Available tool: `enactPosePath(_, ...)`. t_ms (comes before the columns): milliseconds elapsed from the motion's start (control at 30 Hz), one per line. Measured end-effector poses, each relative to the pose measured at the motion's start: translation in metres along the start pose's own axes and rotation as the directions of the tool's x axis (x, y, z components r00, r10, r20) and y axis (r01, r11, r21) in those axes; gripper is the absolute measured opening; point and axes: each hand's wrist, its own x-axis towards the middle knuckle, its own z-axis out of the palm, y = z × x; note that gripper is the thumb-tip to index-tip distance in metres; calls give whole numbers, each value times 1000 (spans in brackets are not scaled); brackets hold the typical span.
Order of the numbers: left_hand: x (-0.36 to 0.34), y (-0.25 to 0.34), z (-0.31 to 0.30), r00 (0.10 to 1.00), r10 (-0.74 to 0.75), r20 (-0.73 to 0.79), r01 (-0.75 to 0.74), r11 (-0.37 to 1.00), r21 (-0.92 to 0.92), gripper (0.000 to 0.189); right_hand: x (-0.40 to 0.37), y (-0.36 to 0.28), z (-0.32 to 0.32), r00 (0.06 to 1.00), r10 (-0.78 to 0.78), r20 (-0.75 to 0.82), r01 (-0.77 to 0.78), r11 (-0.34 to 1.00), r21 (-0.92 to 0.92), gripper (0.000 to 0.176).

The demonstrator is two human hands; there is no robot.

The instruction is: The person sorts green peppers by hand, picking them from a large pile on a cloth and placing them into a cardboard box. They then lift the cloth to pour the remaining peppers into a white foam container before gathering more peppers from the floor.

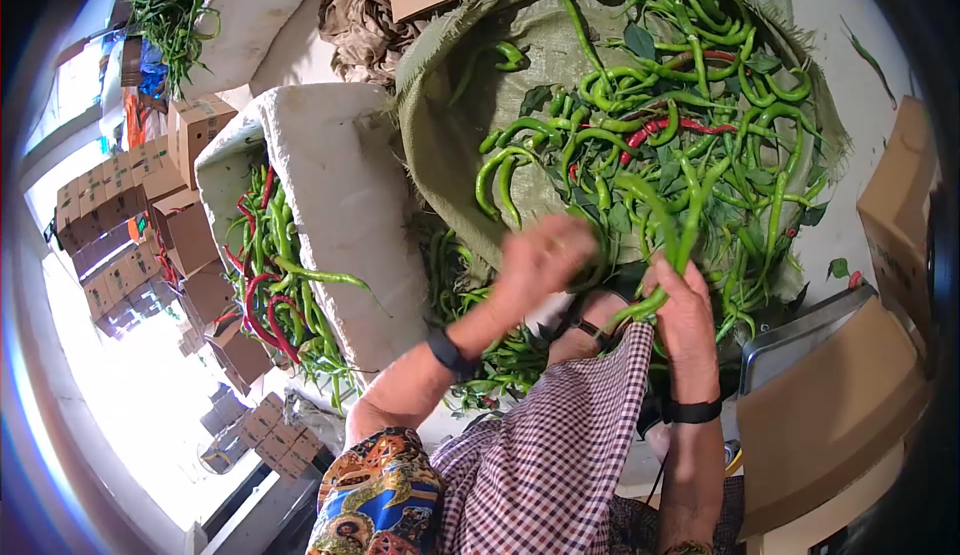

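Several long green chili peppers (672, 220) are gripped in my right hand (684, 307), their tips pointing up over the sack. My left hand (545, 257) hovers at the near rim of the sack, smeared by motion, so its fingers are not clear. Beyond both hands lies a rolled-down woven sack (440, 120) with a heap of green chili peppers (600, 140), leaves and a few red chili peppers (690, 126) inside. Below the hands, a checked cloth (560, 425) covers my lap.
On the left, a white foam box (325, 155) stands beside more green and red peppers (285, 245). Loose peppers (510, 360) lie around my foot. A cardboard box (835, 415) sits at right, and stacked cartons (120, 195) stand far left.
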Motion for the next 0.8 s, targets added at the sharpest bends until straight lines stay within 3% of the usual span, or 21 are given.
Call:
enactPosePath(33, 11, -19, -15, 968, -179, -175, 186, 982, 24, 21, -4, -5, 4, 999, -54, -8, 54, 998, 27, 18)
enactPosePath(67, 25, -35, -28, 940, -52, -336, 126, 971, 203, 25, -5, -5, 2, 998, -56, -4, 56, 998, 28, 18)
enactPosePath(100, 31, -63, -37, 933, 58, -356, 72, 937, 342, 26, -7, -5, -3, 996, -82, -20, 84, 993, 78, 16)
enactPosePath(133, 35, -69, -42, 943, 39, -332, 104, 910, 401, 22, -9, -5, -7, 994, -105, -40, 109, 986, 128, 15)
enactPosePath(200, 39, -76, -34, 955, -44, -294, 139, 941, 309, 19, -10, -3, -14, 994, -105, -25, 108, 978, 179, 14)
enactPosePath(267, 53, -60, -15, 960, 49, -276, 45, 946, 321, 17, -9, 2, -21, 986, -159, 40, 145, 961, 236, 15)
enactPosePath(300, 64, -58, -2, 940, 166, -298, -45, 926, 375, 18, -8, 5, -25, 986, -161, 45, 146, 959, 242, 18)
enactPosePath(433, 82, -64, 30, 953, 98, -287, 63, 861, 505, 17, -13, 1, -22, 991, -126, -38, 131, 951, 281, 27)
enactPosePath(500, 76, -65, 35, 971, -62, -229, 127, 951, 281, 19, -18, -6, -19, 989, -141, -52, 150, 947, 285, 30)
enactPosePath(533, 71, -63, 37, 957, -164, -239, 169, 986, 3, 17, -21, -8, -18, 988, -145, -57, 155, 944, 291, 32)
enactPosePath(600, 58, -54, 26, 900, -435, -25, 410, 865, -288, 17, -21, -6, -22, 984, -171, -48, 178, 943, 282, 33)
enactPosePath(733, 27, -3, 23, 926, -373, 63, 361, 824, -436, 16, -16, 1, -24, 983, -162, -86, 180, 939, 293, 27)
enactPosePath(800, 20, 11, 30, 978, -207, 15, 204, 952, -229, 18, -15, 1, -18, 989, -130, -71, 145, 946, 291, 23)
